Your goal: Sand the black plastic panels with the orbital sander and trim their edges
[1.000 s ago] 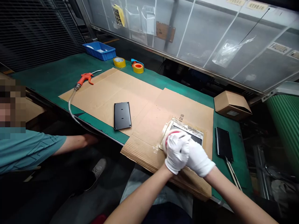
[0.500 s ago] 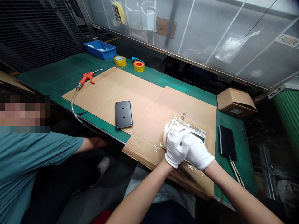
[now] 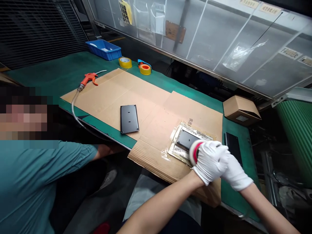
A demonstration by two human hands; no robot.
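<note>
My left hand (image 3: 211, 162), in a white glove, is closed around a tape roll (image 3: 194, 152) with a pale outer ring and a red inner one. The roll is tilted over the right end of a dark rectangular plate (image 3: 187, 139). That plate lies in a pale, worn frame (image 3: 173, 150) fixed to the cardboard with clear tape. My right hand (image 3: 236, 174), also gloved, presses against the left from the right; its fingers are mostly hidden behind it. A second dark plate (image 3: 129, 119) lies on the cardboard to the left. Another black plate (image 3: 233, 146) lies partly behind my hands.
Cardboard sheets (image 3: 151, 107) cover much of the green table (image 3: 73, 61). An orange air gun (image 3: 88, 79) with a hose lies at left. Behind are a blue bin (image 3: 103, 50) and yellow tape rolls (image 3: 125, 62). A box (image 3: 241, 110) stands right. A co-worker's sleeve (image 3: 70, 156) is close at left.
Both hands have moved right, baring the dark plate in the frame and the tape roll's red ring. They now cover part of the black plate and the thin tool beside it at right.
</note>
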